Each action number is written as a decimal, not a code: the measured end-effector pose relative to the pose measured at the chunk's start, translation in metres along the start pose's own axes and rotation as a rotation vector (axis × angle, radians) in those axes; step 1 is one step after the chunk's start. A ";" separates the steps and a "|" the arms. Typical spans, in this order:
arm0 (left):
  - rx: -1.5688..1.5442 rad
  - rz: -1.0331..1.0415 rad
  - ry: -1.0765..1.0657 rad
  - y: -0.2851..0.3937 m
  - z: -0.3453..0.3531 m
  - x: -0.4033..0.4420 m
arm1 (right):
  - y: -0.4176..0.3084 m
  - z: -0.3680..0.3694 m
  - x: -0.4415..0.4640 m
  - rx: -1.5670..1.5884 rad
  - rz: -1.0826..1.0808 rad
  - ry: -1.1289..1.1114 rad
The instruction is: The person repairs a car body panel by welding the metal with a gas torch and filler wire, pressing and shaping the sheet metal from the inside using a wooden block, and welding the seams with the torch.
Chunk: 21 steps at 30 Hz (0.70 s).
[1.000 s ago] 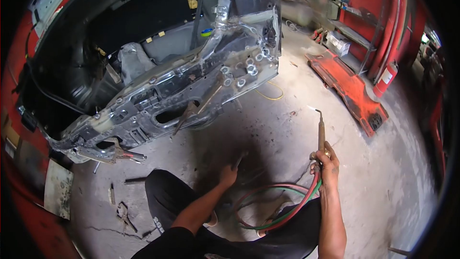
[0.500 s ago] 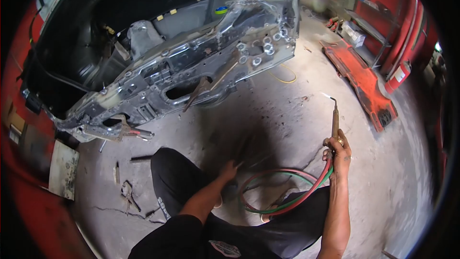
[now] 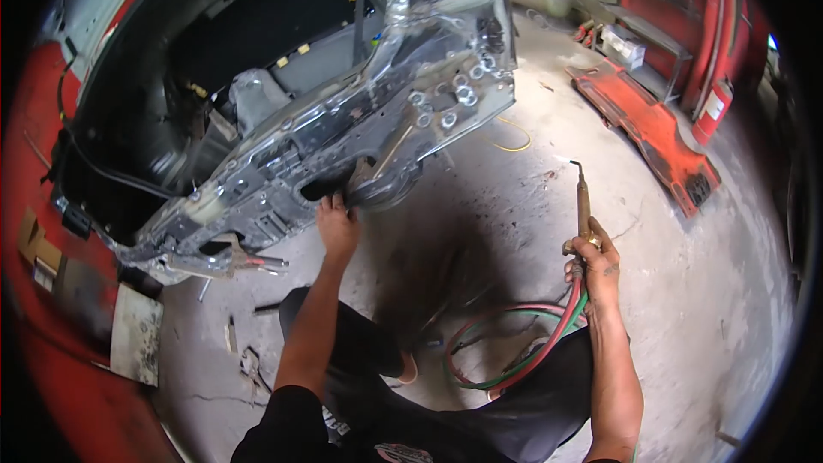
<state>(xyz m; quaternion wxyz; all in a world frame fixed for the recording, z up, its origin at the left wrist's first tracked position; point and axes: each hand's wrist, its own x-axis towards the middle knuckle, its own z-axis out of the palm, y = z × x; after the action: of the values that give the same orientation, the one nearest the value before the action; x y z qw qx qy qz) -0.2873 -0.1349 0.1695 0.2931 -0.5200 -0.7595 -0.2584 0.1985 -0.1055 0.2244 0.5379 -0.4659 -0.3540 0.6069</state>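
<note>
My right hand (image 3: 598, 261) is closed around the brass handle of a gas torch (image 3: 583, 206), held upright with its bent tip at the top and a small pale flame there. Red and green hoses (image 3: 557, 339) run from its base and loop by my leg. My left hand (image 3: 339, 221) reaches up to the lower edge of a bare car body (image 3: 283, 154), just below an oval opening. Its fingers are bent together where a rusty metal strip (image 3: 363, 173) hangs; what they pinch is hidden.
Locking pliers (image 3: 261, 263) are clamped on the car body's lower left edge. Another clamp (image 3: 250, 366) lies on the floor at left. A red-orange creeper board (image 3: 639, 133) and a fire extinguisher (image 3: 713, 111) stand at right. A stained panel (image 3: 137, 334) leans at left.
My left hand has risen from beside my knee to the car body's lower edge. The view has shifted slightly; my right hand still holds the torch upright.
</note>
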 end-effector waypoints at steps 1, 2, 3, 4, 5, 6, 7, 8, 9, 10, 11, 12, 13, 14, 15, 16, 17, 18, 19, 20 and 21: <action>0.046 0.029 -0.090 -0.017 0.014 0.002 | -0.001 -0.001 -0.001 -0.002 0.005 0.001; 0.094 0.055 -0.179 -0.031 0.024 0.005 | -0.002 -0.003 -0.001 -0.005 0.011 -0.001; 0.154 0.098 -0.216 -0.037 0.028 0.009 | -0.002 -0.006 -0.001 0.006 0.009 -0.001; 0.148 0.123 -0.216 -0.044 0.034 0.014 | -0.002 -0.008 -0.001 0.014 0.004 0.009; 0.142 0.147 -0.219 -0.051 0.041 0.016 | -0.003 -0.010 -0.001 0.021 0.001 0.018; 0.137 0.167 -0.224 -0.047 0.038 0.018 | -0.003 -0.012 -0.001 0.024 0.000 0.026; 0.142 0.153 -0.223 -0.043 0.036 0.019 | -0.003 -0.015 -0.001 0.031 -0.005 0.037; 0.149 0.136 -0.223 -0.041 0.032 0.018 | -0.003 -0.017 -0.001 0.035 -0.010 0.047; 0.156 0.119 -0.222 -0.037 0.028 0.019 | -0.003 -0.018 -0.001 0.040 -0.014 0.056; 0.158 0.124 -0.212 -0.040 0.035 0.018 | -0.003 -0.020 -0.001 0.040 -0.017 0.058; 0.159 0.129 -0.202 -0.047 0.044 0.018 | -0.003 -0.022 0.000 0.040 -0.020 0.061; 0.161 0.134 -0.192 -0.048 0.047 0.018 | -0.003 -0.024 -0.001 0.039 -0.022 0.064; 0.153 0.124 -0.208 -0.050 0.049 0.019 | -0.004 -0.025 -0.001 0.032 -0.019 0.062; 0.146 0.115 -0.223 -0.051 0.051 0.020 | -0.005 -0.024 -0.002 0.026 -0.016 0.060; 0.140 0.105 -0.237 -0.048 0.049 0.022 | -0.005 -0.025 -0.002 0.020 -0.014 0.057; 0.135 0.098 -0.242 -0.046 0.046 0.022 | -0.005 -0.025 -0.002 0.021 -0.011 0.060; 0.131 0.090 -0.246 -0.044 0.042 0.023 | -0.004 -0.025 -0.002 0.022 -0.008 0.062; 0.126 0.081 -0.248 -0.043 0.040 0.024 | -0.003 -0.025 -0.001 0.022 -0.007 0.062; 0.138 0.092 -0.238 -0.043 0.041 0.025 | -0.003 -0.024 0.000 0.022 -0.006 0.064; 0.149 0.101 -0.228 -0.043 0.042 0.024 | -0.003 -0.024 0.000 0.021 -0.007 0.065; 0.158 0.110 -0.216 -0.043 0.043 0.024 | -0.003 -0.024 0.000 0.020 -0.009 0.066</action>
<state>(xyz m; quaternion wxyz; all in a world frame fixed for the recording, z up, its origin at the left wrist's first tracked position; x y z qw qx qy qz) -0.3427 -0.1037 0.1533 0.2634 -0.5608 -0.7751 -0.1237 0.2218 -0.1069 0.2200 0.5566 -0.4786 -0.3323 0.5922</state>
